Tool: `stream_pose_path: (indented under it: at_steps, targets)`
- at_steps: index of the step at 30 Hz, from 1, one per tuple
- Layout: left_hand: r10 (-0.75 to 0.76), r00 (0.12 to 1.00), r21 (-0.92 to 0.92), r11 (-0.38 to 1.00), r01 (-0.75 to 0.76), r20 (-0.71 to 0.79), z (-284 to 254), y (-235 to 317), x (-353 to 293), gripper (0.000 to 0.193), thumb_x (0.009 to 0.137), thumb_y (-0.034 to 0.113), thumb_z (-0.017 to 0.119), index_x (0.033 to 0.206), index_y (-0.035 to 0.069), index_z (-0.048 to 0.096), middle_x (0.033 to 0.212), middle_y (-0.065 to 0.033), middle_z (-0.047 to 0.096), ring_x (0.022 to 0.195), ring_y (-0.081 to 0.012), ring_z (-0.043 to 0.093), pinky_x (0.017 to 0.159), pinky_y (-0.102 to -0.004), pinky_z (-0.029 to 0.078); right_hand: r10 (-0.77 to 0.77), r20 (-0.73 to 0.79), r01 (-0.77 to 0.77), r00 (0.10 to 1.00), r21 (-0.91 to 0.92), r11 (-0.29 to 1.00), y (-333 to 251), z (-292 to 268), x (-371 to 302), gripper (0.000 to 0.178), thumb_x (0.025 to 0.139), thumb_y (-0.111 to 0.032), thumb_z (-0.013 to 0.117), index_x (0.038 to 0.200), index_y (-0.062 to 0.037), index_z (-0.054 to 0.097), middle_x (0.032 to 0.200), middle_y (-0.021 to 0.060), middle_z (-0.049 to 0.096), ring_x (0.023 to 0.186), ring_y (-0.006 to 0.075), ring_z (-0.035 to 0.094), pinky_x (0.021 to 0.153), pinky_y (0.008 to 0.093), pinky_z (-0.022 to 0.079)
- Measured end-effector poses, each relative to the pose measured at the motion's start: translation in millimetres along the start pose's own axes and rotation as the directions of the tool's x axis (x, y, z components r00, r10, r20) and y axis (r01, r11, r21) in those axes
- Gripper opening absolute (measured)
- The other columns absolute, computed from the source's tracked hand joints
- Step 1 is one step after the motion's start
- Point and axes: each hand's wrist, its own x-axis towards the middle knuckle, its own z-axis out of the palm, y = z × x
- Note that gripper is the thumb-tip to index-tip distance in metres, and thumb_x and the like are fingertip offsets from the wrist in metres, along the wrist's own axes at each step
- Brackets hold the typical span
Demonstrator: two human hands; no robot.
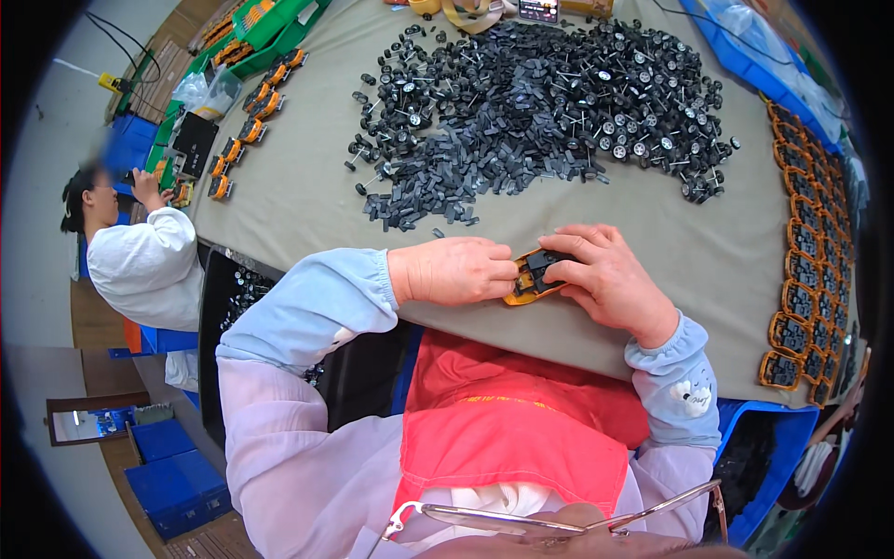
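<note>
A yellow toy car body (524, 296) with a black underside lies upturned at the near edge of the table. My right hand (610, 281) grips it from the right, fingers over its top and thumb at the near side. The fingers of my left hand (454, 270) are pinched together at its left end; whatever they may hold is hidden. Just beyond my hands spreads a heap of small black plastic pieces (447, 182). Mixed in and to its right are black wheels on metal axles (633, 130).
Rows of yellow-and-black car bodies (799, 265) line the right table edge. More orange car bodies (251, 130) stand at the left, near green bins (270, 42). Another person (144, 252) works at the far left. A blue tray (745, 47) holds plastic bags at the back right.
</note>
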Motion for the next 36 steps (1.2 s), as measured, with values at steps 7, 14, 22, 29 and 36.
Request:
stream_pose_path:
  at_steps: [7, 14, 22, 29, 36]
  targets:
    - [-0.008, 0.993, -0.007, 1.0, 0.007, -0.116, 10.2, 29.8, -6.6, 0.012, 0.079, 0.017, 0.06, 0.085, 0.007, 0.057, 0.088, -0.0071, 0.053, 0.083, -0.024, 0.057, 0.072, -0.0355, 0.051, 0.0, 0.07, -0.001, 0.998, 0.003, 1.0, -13.9, -0.7, -3.3, 0.026, 0.076, -0.012, 0.077, 0.1, -0.0163, 0.068, 0.128, 0.0043, 0.061, 0.123, 0.0278, 0.054, 0.099, 0.0449, 0.04]
    - [-0.057, 0.941, 0.03, 0.997, 0.071, -0.334, 29.8, 41.5, -26.3, 0.016, 0.08, 0.014, 0.064, 0.093, 0.005, 0.06, 0.098, -0.0101, 0.061, 0.081, -0.024, 0.06, 0.07, -0.0345, 0.052, 0.034, 0.078, -0.031, 0.996, -0.035, 0.999, -29.5, 0.1, -1.4, 0.03, 0.077, -0.012, 0.077, 0.105, -0.0163, 0.068, 0.13, 0.005, 0.06, 0.122, 0.0295, 0.053, 0.099, 0.0444, 0.04]
    - [-0.688, 0.46, -0.315, 0.691, 0.651, -0.561, 26.5, 32.4, -93.2, 0.008, 0.085, 0.005, 0.065, 0.092, 0.003, 0.063, 0.09, -0.0131, 0.059, 0.084, -0.0327, 0.062, 0.071, -0.0413, 0.052, 0.206, 0.04, -0.196, 0.978, -0.177, 0.964, -28.7, -16.7, -16.7, 0.033, 0.071, -0.007, 0.077, 0.102, -0.012, 0.067, 0.127, 0.0109, 0.06, 0.119, 0.0363, 0.053, 0.097, 0.0461, 0.042]
    - [-0.725, 0.406, -0.384, 0.658, 0.648, -0.556, 29.8, 14.1, -85.4, 0.008, 0.086, 0.003, 0.068, 0.094, 0.003, 0.066, 0.093, -0.0116, 0.061, 0.087, -0.0315, 0.063, 0.075, -0.039, 0.053, 0.308, -0.13, -0.333, 0.943, -0.318, 0.887, -14.0, -18.7, -27.4, 0.031, 0.074, -0.007, 0.075, 0.103, -0.011, 0.067, 0.128, 0.0117, 0.06, 0.118, 0.0369, 0.053, 0.096, 0.0481, 0.042]
    - [-0.668, 0.448, -0.221, 0.671, 0.708, -0.593, 13.4, 4.9, -70.3, 0.004, 0.083, 0.005, 0.067, 0.088, 0.005, 0.066, 0.091, -0.0097, 0.059, 0.09, -0.0303, 0.06, 0.077, -0.0404, 0.052, 0.291, -0.304, -0.359, 0.907, -0.199, 0.912, 19.1, -42.5, -6.3, 0.022, 0.08, -0.008, 0.074, 0.101, -0.0054, 0.067, 0.115, 0.0113, 0.066, 0.108, 0.0329, 0.06, 0.092, 0.0441, 0.046]
